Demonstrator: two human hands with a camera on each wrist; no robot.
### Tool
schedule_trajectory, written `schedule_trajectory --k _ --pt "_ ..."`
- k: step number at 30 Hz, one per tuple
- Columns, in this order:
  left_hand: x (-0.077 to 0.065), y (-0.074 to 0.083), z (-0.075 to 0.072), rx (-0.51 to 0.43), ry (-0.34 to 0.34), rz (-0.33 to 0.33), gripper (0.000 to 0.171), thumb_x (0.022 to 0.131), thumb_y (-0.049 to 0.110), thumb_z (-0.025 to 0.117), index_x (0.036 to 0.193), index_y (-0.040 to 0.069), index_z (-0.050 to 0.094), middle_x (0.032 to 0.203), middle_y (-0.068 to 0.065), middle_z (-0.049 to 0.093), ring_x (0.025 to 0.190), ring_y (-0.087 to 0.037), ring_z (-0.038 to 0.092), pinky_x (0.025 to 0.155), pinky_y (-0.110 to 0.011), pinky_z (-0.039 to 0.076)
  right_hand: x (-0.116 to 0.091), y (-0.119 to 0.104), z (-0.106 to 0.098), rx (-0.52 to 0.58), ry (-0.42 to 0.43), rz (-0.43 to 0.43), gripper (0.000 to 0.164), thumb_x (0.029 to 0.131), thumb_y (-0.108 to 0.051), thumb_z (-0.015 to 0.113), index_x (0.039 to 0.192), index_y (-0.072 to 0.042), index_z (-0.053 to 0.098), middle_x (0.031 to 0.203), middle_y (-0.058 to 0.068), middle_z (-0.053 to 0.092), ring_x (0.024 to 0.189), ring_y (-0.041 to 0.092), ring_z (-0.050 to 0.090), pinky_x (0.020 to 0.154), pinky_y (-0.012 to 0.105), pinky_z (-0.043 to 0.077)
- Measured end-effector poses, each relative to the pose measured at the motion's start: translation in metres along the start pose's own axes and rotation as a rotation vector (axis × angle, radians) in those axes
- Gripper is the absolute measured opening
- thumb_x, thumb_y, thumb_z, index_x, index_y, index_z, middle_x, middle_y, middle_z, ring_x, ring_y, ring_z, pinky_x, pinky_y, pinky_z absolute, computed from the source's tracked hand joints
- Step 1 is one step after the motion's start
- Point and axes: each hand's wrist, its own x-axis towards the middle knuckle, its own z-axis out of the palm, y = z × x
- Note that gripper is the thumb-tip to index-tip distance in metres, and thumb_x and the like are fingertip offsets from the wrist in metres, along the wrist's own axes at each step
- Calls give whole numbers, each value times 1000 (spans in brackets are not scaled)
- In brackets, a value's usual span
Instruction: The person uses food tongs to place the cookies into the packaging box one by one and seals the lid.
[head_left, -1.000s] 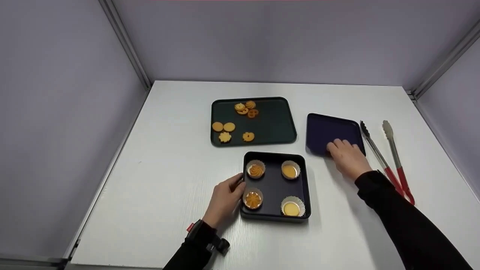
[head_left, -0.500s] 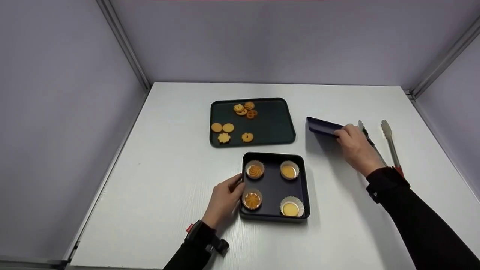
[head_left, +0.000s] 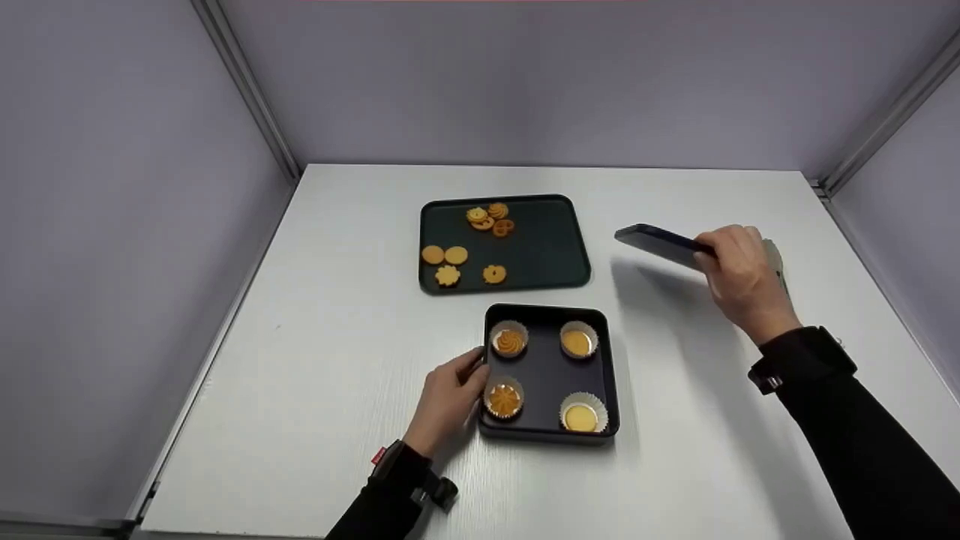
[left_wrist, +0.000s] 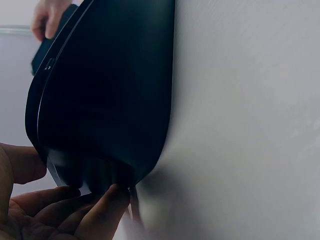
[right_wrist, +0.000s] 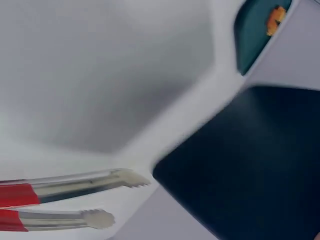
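A square dark box stands on the white table in the head view, with several paper baking cups inside, each holding a cookie. My left hand grips its left side, thumb at the rim and fingers against the outer wall. At the right, my right hand pinches one edge of the dark blue lid. It is raised and tilted, seen almost edge-on, its shadow on the table below. In the right wrist view the lid's broad face fills the right side; only a sliver of fingertip shows there.
A dark green tray with several loose cookies lies behind the box. Red-handled metal tongs lie spread at the right, mostly hidden behind the right arm in the head view. Pale panels wall in the table.
My right hand has lifted the lid off the table by its near edge, tilting it and drawing it up and rightward over the tongs. My left hand and the box have stayed put.
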Motion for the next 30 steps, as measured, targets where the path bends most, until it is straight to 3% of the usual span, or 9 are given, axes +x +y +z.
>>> schedule_trajectory --k 13,16,20,23,30 --pt "0 0 1 1 9 8 42 104 22 61 142 5 61 134 -14 67 128 -30 60 110 -45 48 18 -19 -26 40 130 79 18 92 8 68 109 11 63 96 26 64 88 40 52 75 44 42" --pt "0 0 1 5 10 13 42 104 22 61 142 5 61 134 -15 67 128 -31 61 110 -45 48 20 -24 -29 53 131 118 20 93 7 67 112 11 63 98 27 63 88 39 55 77 38 43" --pt "0 0 1 -12 5 1 43 104 22 61 143 4 60 136 -16 66 128 -30 61 110 -44 48 22 -31 -31 99 147 189 21 95 7 66 115 11 63 102 28 65 89 35 60 81 18 41" --pt "0 0 1 -30 3 -9 43 104 21 60 143 3 59 137 -16 65 128 -30 61 110 -43 48 24 -36 -30 127 171 233 21 95 6 66 115 11 63 103 27 67 86 27 60 82 9 37" --pt "0 1 1 -40 -2 -19 43 104 21 60 144 3 59 137 -16 65 128 -29 61 109 -42 49 30 -47 -33 177 192 293 20 96 4 66 115 11 64 99 23 69 86 -8 50 78 9 38"
